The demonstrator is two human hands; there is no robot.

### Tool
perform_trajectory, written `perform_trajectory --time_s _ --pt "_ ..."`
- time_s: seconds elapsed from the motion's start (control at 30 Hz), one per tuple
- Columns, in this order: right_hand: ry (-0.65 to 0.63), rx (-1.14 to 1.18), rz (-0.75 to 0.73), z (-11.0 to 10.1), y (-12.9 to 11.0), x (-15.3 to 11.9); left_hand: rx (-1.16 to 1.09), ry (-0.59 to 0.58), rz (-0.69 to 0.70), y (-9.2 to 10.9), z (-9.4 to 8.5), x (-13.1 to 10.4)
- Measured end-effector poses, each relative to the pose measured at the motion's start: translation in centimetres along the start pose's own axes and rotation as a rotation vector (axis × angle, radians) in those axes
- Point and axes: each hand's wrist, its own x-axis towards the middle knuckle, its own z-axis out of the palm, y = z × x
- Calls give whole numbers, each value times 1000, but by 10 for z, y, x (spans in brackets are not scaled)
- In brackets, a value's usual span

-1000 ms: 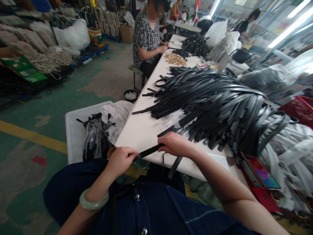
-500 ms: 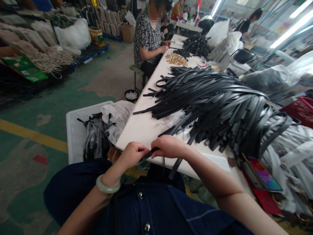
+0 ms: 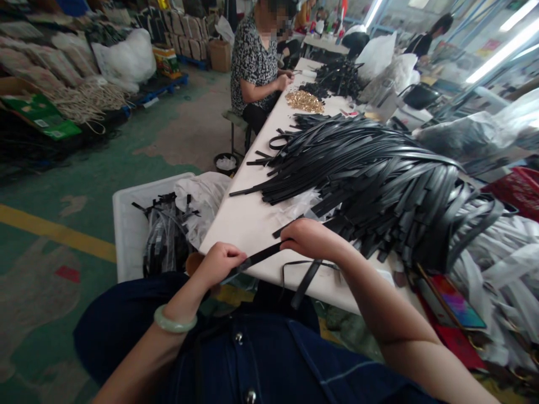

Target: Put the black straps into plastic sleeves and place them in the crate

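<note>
A black strap (image 3: pixel 266 254) is stretched between my two hands over the near edge of the white table (image 3: pixel 236 221). My left hand (image 3: pixel 222 261), with a pale green bangle (image 3: pixel 174 320) on its wrist, pinches the strap's left part. Farther right, my right hand (image 3: pixel 309 238) is closed on the other part. Beyond that hand lies a big heap of black straps (image 3: pixel 370 168). One loose strap (image 3: pixel 306 285) hangs over the table's near edge below my right wrist.
A white bin (image 3: pixel 130 224) with wrapped black straps stands left of the table. Another person (image 3: pixel 256 62) sits at its far side near a pile of gold metal pieces (image 3: pixel 305 101). A phone (image 3: pixel 457 303) and white strips (image 3: pixel 497 275) lie at right.
My hands have moved apart: the right one went right and slightly up, the left one slightly left. More of the black strap now shows between them.
</note>
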Motion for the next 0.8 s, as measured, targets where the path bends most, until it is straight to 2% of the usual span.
perform_trajectory --time_s 0.07,0.13,0.17,0.23,0.3,0.33,0.37,0.4,0.47,0.5,0.53,0.6,0.7,0.8 --pt "-29 -28 -49 2 -9 5 -14 -34 40 5 6 2" --pt "20 -39 -110 5 -20 7 6 -35 88 9 11 3" --pt "103 -25 -114 8 -24 6 18 -15 97 9 12 3" --pt "404 61 -18 15 -28 -4 17 53 71 7 9 0" --pt "707 252 232 27 -27 -17 -17 109 33 4 4 -6" --pt "748 399 353 34 -27 -22 -36 125 26 4 1 -9" --pt "709 576 441 42 -27 -24 -54 125 26 5 0 -12" --pt "614 770 475 49 -28 -23 -65 114 34 7 -1 -14" --pt "433 1126 397 61 -35 -13 -61 85 58 13 2 -17" --pt "429 1255 333 66 -39 -6 -51 73 71 16 5 -17" --pt "485 1337 278 69 -44 1 -46 66 81 19 8 -17" --pt "617 1356 179 74 -54 12 -63 63 90 23 16 -16" --pt "659 1248 76 83 -72 22 -143 105 85 26 26 -13" --pt "720 1211 125 90 -86 31 -307 161 73 30 28 -13"
